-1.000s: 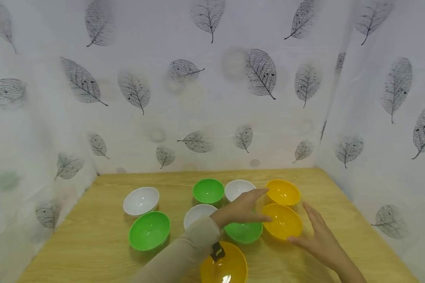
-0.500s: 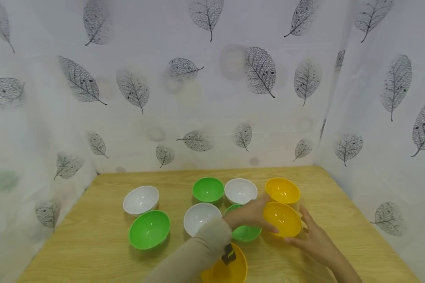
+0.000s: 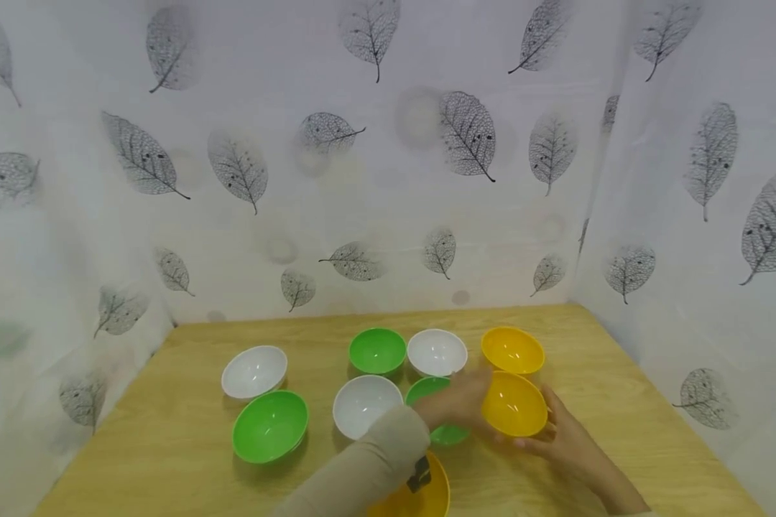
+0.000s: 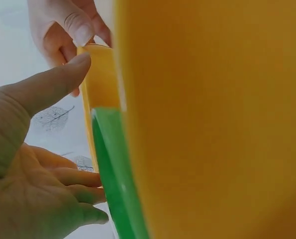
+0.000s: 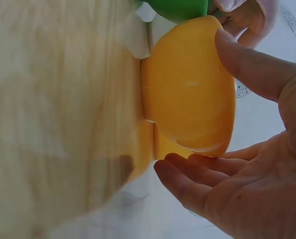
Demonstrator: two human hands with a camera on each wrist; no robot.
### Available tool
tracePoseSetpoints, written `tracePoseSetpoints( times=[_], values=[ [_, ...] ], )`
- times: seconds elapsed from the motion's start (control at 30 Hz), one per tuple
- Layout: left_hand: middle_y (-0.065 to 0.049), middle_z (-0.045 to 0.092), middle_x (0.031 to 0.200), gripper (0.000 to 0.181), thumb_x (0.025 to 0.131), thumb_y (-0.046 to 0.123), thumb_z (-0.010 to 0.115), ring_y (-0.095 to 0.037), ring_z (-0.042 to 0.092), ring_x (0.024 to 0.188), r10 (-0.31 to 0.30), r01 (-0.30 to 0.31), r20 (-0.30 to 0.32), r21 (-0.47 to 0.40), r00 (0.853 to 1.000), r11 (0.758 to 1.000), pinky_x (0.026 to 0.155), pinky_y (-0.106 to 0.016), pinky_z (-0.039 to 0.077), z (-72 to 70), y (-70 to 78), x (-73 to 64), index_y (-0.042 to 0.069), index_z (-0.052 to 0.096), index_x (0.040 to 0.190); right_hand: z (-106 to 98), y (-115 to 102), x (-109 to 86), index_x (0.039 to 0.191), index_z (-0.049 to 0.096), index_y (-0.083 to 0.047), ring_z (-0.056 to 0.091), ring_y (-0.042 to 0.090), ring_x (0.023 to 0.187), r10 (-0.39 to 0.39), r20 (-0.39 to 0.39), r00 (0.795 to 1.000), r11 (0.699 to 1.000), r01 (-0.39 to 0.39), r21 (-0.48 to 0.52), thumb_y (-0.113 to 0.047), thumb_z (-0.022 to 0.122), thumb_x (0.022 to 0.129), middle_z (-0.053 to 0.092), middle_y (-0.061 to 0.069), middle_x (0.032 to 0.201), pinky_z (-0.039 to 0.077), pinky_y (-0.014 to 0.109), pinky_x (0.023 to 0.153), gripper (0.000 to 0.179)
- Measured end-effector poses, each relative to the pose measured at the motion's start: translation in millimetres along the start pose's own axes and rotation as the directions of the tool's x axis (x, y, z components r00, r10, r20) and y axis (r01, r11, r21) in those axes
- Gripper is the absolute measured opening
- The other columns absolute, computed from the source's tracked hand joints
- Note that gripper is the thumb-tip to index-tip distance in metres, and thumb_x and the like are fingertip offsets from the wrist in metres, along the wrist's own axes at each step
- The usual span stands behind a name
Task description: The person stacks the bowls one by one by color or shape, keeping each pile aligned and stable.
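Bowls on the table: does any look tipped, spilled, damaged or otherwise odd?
Nothing stands out. The yellow bowl between left hand and right hand opens upward, as do the other bowls; no spill or crack shows. The nearest bowl is partly hidden by the sleeve.

A bowl [image 3: 514, 406] between left grip [image 3: 463, 403] and right grip [image 3: 567, 439] sits before another bowl [image 3: 513, 350].

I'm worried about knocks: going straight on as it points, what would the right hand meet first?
Likely the middle orange bowl, right in front of the right hand; depth leaves it unclear whether they touch.
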State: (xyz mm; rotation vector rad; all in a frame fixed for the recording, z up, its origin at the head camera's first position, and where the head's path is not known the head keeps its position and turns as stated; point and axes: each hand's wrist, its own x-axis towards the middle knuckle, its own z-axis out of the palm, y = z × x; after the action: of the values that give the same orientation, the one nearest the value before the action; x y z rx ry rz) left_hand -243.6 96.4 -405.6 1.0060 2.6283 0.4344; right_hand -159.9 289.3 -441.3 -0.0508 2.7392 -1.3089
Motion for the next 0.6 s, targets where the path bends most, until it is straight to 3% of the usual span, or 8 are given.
tracePoseSetpoints(
  times=[0.33,0.6],
  values=[
    [-0.004,0.05,0.139,0.099,0.066,0.049,0.084,-0.019,0.042,0.131,-0.037,0.037,0.003,0.086,0.999,0.996,0.115,-0.04,0.028,2.7,-0.6,7.4,0.007,0.037,0.142,3.9,5.9,2.3,0.149,0.004,0.009,0.037,0.055,0.127,-0.002,-0.003,1.0,0.999,0.002,0.049,-0.029,0.078,0.079,0.012,0.037,0.15,0.036,0.067,0.099,0.108],
    [-0.005,0.051,0.139,0.102,0.067,0.045,0.085,-0.018,0.041,0.132,-0.014,0.014,0.001,0.076,1.0,0.997,0.115,-0.03,0.028,0.2,-1.0,9.9,0.005,0.033,0.146,1.6,6.2,3.3,0.149,0.008,0.008,0.039,0.053,0.126,0.009,-0.009,1.0,0.998,-0.009,0.067,-0.029,0.079,0.078,0.017,0.035,0.15,0.042,0.061,0.098,0.106]
  ],
)
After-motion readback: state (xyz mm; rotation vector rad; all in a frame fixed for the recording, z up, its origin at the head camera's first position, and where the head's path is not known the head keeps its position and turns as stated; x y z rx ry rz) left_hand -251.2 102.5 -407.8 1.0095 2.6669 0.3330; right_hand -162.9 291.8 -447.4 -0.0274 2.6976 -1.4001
